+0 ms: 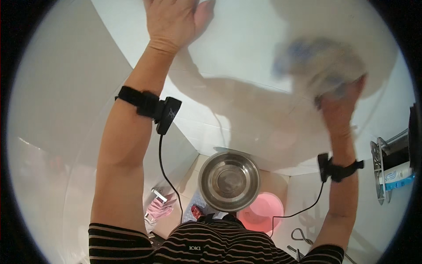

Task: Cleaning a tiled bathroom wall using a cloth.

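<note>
My left hand [173, 23] is at the top, left of centre, against the white tiled wall [237, 39]; its fingers are cut off by the picture's edge, and it shows no object. At the upper right my right hand [343, 99] holds a blurred, bunched cloth [323, 62] with blue patches against the same wall. Most of its fingers are hidden by the cloth. Both forearms wear black straps with small cabled devices. Below, in front of my body, is a round stainless steel basin [229, 181].
A pink plastic basin [263, 211] stands on the tiled floor, partly under the steel one. A metal wall rack [380, 168] holds a white and blue tube [397, 175] at the right. Pink cloth [160, 208] hangs at lower left. A metal hose [301, 235] is at lower right.
</note>
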A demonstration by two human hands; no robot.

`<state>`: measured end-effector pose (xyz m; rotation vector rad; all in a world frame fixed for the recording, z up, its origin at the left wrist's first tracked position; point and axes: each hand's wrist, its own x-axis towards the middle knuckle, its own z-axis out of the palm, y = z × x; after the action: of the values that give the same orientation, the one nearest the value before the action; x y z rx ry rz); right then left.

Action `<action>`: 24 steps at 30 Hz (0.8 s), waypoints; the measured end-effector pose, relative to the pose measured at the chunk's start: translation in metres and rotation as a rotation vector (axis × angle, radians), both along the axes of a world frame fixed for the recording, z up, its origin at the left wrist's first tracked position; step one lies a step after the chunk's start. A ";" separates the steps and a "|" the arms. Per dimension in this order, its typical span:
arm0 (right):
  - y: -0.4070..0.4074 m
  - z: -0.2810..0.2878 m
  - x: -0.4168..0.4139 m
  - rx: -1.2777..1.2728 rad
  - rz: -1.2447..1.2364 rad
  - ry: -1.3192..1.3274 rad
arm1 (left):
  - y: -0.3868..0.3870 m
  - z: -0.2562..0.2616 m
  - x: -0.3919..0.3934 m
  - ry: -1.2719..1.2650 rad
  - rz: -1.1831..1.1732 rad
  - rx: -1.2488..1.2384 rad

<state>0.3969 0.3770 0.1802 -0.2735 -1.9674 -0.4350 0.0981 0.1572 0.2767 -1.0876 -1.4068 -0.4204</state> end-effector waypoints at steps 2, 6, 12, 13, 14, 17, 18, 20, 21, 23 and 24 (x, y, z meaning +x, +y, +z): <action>0.019 0.019 -0.009 0.077 0.071 0.176 | -0.001 -0.002 -0.004 0.023 0.028 -0.028; -0.010 0.007 -0.033 0.167 -0.216 -0.128 | -0.005 -0.001 0.000 0.009 -0.013 -0.044; -0.045 -0.162 -0.045 0.023 0.121 -0.819 | -0.113 -0.048 0.021 -0.286 -0.028 -0.210; -0.045 -0.185 -0.041 0.073 0.130 -0.843 | -0.144 -0.066 0.019 -0.324 0.002 -0.213; -0.048 -0.198 -0.045 0.090 0.218 -0.940 | -0.171 -0.088 0.021 -0.442 -0.021 -0.191; -0.062 -0.187 -0.056 0.127 0.406 -1.006 | -0.257 -0.140 0.043 -0.786 -0.012 -0.213; -0.066 -0.172 -0.062 0.119 0.486 -0.986 | -0.283 -0.154 0.053 -0.804 0.046 -0.212; -0.085 -0.125 -0.083 -0.132 0.265 -0.749 | -0.325 -0.163 0.069 -0.826 0.106 -0.194; -0.062 -0.098 -0.094 0.005 0.320 -0.595 | -0.342 -0.163 0.077 -0.797 0.131 -0.127; -0.036 -0.016 -0.154 -0.086 0.103 -0.316 | -0.371 -0.152 0.088 -0.708 0.254 -0.051; -0.056 0.039 -0.181 0.224 0.216 0.076 | -0.384 -0.145 0.090 -0.651 0.344 -0.036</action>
<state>0.2157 0.3207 0.2190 0.0641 -1.8313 -0.4910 0.1881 -0.2271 0.1321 -0.7338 -2.1403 -0.5226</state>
